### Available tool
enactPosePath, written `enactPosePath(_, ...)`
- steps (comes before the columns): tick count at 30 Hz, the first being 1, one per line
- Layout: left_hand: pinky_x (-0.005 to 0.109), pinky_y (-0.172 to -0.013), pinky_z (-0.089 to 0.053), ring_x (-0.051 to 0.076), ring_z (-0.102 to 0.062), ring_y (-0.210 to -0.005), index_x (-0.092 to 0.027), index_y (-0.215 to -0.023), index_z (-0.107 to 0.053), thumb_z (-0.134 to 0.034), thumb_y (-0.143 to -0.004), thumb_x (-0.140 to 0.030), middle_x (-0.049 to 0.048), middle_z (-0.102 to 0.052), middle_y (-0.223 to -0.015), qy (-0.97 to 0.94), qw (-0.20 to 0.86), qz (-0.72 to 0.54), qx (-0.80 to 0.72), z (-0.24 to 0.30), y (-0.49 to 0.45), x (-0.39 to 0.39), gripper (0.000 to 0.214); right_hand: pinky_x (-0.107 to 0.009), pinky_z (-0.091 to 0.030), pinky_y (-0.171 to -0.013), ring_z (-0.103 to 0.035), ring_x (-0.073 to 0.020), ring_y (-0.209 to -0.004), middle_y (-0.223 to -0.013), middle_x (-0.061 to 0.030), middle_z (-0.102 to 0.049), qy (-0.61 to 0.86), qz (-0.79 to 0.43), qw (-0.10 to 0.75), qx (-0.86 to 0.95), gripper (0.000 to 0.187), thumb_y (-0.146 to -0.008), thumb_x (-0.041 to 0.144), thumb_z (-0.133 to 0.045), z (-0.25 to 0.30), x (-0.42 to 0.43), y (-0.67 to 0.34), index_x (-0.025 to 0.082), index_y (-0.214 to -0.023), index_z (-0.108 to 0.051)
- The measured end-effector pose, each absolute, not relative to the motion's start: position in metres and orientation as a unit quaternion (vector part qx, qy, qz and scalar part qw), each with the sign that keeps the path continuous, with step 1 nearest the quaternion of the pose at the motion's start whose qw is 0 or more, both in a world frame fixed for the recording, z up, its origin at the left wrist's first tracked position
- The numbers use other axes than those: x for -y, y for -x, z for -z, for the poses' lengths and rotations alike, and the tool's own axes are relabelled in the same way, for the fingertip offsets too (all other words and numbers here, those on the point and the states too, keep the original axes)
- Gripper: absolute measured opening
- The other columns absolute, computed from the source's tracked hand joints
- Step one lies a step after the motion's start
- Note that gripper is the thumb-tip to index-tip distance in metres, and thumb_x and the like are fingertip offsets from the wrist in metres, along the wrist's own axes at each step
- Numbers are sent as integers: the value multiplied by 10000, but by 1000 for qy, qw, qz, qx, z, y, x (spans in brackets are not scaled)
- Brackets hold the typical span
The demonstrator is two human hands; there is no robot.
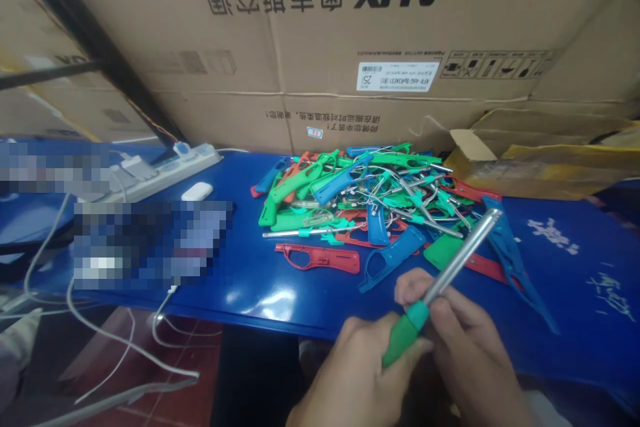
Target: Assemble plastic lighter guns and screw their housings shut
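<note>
Close to me, over the front edge of the table, both hands hold a long-neck lighter (463,257) with a green body, a teal collar and a silver metal tube pointing up and right. My left hand (353,370) is closed around the green body, whose lower end is hidden. My right hand (473,340) pinches at the collar and the base of the tube. Beyond them lies a pile of green, red and blue plastic handle halves, among them a red half (320,259) and a blue half (393,258). Metal tubes with teal collars and white wires (385,193) are mixed in.
A large cardboard box (240,67) stands behind the blue table (240,260). A smaller opened carton (540,177) is at the right. On the left are a power strip (165,170), a white case (197,191), a blurred-out phone and cables hanging past the edge.
</note>
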State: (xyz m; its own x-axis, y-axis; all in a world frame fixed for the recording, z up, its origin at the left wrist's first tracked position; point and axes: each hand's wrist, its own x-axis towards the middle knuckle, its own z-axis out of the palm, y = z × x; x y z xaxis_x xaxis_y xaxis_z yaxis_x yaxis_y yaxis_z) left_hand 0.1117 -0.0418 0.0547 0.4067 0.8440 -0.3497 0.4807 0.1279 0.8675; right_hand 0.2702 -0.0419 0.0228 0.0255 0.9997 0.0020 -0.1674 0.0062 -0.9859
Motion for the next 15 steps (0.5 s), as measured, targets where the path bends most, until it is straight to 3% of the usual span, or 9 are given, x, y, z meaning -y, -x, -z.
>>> enactPosePath(4,325,-729,-535,205,-658,-722,-247,-1103,-769,-516,-1007,-522,15,-644,-693,-634,553,-158,-518,-58,-113,42,385,-242,-569,-599,-677,-195,-804,-997,-73,-713,406,-575,554,445,223,-964,415,-633,-21,40,-267,254,-867,-755)
enactPosePath(9,303,-669,-561,202,-695,-697,-251,-1238,-725,-499,-1015,-515,20,-697,-749,-616,582,-205,-490,-65,-114,42,413,-243,-603,-725,-713,-202,-907,-1000,-52,-759,436,-546,543,465,205,-964,378,-649,-36,45,-262,274,-845,-779)
enactPosePath(15,385,-924,-596,277,-724,-1054,-266,-1208,-734,-546,-982,-465,57,-751,-1038,-633,568,-262,-456,-63,-120,47,356,-315,-611,-894,-736,-227,-943,-886,-44,-782,439,-507,560,487,212,-958,385,-653,-47,51,-262,288,-845,-804)
